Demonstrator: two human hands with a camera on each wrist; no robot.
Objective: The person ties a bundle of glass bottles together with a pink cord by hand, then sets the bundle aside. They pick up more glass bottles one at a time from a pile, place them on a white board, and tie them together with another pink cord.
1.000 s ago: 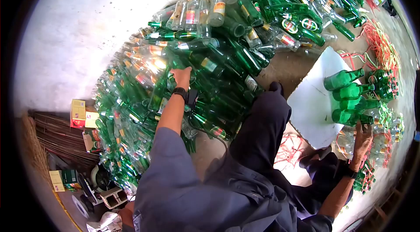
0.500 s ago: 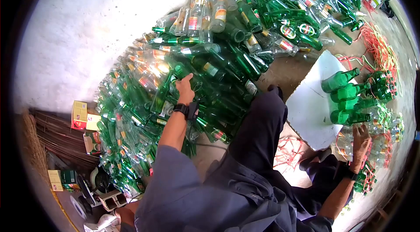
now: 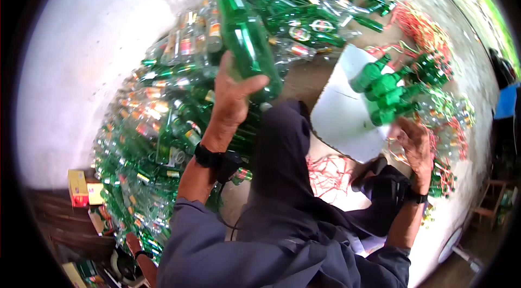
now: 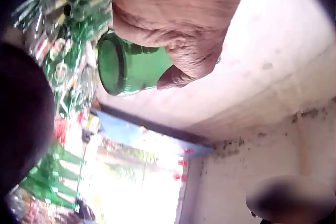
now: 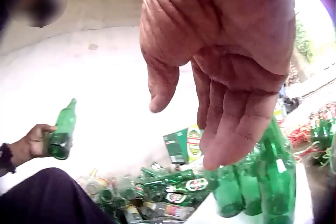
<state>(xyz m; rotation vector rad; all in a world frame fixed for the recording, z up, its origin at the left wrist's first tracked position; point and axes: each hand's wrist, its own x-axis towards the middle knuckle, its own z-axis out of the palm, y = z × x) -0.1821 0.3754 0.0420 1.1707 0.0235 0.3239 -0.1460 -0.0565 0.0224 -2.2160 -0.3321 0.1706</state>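
Observation:
My left hand [image 3: 230, 98] grips a green glass bottle [image 3: 243, 33] by its lower body, raised above the bottle heap with the neck pointing up and away. In the left wrist view, the thumb and palm wrap the bottle near its round base [image 4: 111, 66]. Over at the right, my right hand [image 3: 413, 144] hovers beside a row of several green bottles [image 3: 384, 117] that stand on a white board [image 3: 332, 111]. Its fingers [image 5: 236, 119] are loosely extended with nothing between them in the right wrist view, overlapping those bottles.
A large heap of green and clear bottles [image 3: 135, 157] lies against the white wall. Red and yellow strapping [image 3: 420, 27] is piled beyond the board, with tied bottles [image 3: 445, 109] to its right. Another person's hand [image 3: 133, 243] shows at lower left.
My left hand has lifted a green bottle from the heap and brought it up and nearer. The right hand has come off the nearest standing bottle. The head view has shifted.

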